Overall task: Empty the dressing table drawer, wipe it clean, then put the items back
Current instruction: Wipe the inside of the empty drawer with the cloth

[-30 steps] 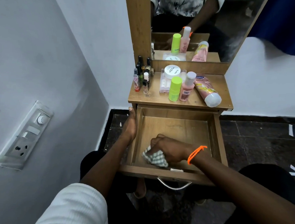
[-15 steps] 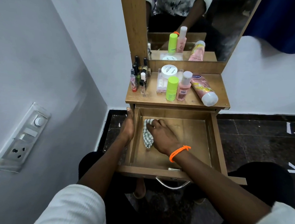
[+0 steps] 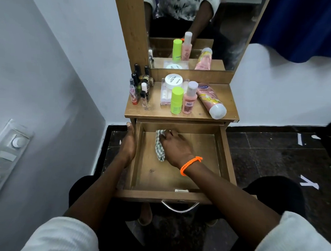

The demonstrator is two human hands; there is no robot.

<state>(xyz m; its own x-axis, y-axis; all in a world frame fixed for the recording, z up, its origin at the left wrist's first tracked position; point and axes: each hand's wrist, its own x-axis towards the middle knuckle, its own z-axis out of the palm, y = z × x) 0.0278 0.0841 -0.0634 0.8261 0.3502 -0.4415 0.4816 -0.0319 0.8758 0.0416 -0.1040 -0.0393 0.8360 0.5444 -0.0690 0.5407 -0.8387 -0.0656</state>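
Observation:
The wooden drawer (image 3: 177, 175) is pulled out with nothing on its floor but a checked cloth (image 3: 159, 146). My right hand (image 3: 176, 146), with an orange band at the wrist, presses the cloth against the floor near the back left corner. My left hand (image 3: 128, 144) lies flat along the outside of the drawer's left wall. On the table top (image 3: 154, 111) stand several nail polish bottles (image 3: 139, 86), a green bottle (image 3: 176, 100), a pink bottle (image 3: 190, 100), a white jar (image 3: 173, 81) on a clear box, and a pink tube (image 3: 211, 99) lying down.
A mirror (image 3: 199, 30) rises behind the table top. A white wall with a switch panel (image 3: 4, 160) is close on the left. Dark tiled floor (image 3: 273, 158) spreads to the right. The metal drawer handle (image 3: 179, 206) hangs above my knees.
My right hand has slid the cloth from the drawer's front left up to its back left corner. My left hand has stayed on the drawer's left wall.

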